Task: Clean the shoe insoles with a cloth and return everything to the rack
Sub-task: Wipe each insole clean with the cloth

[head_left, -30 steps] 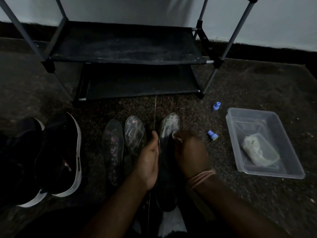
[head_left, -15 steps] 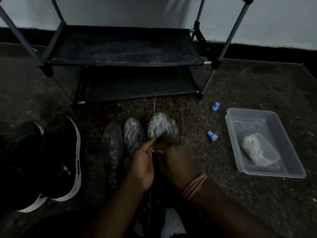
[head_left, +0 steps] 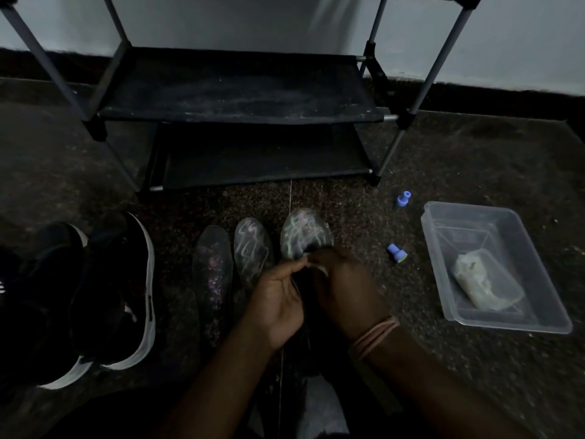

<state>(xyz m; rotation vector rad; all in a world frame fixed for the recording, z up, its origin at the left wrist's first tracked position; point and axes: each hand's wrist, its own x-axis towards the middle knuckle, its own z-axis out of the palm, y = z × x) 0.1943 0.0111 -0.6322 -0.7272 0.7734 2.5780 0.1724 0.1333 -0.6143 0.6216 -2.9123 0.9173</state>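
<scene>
The insole (head_left: 305, 232) sticks up just beyond your grip: left hand (head_left: 278, 299) clamped on its edge, right hand (head_left: 345, 289) pinching the cloth (head_left: 319, 267) against it. Steady the insole and wipe toward the toe, keeping off both insoles left of your grip.

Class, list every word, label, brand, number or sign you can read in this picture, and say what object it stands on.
No readable text anywhere.
Held insole: coloured scribbles, not letters.
Middle insole: similar scribbles, no words.
Left insole: speckled pattern only.
Black shoes: a small pale mark on the side, too dim and small to read.
Clear plastic tub: no label visible.
</scene>
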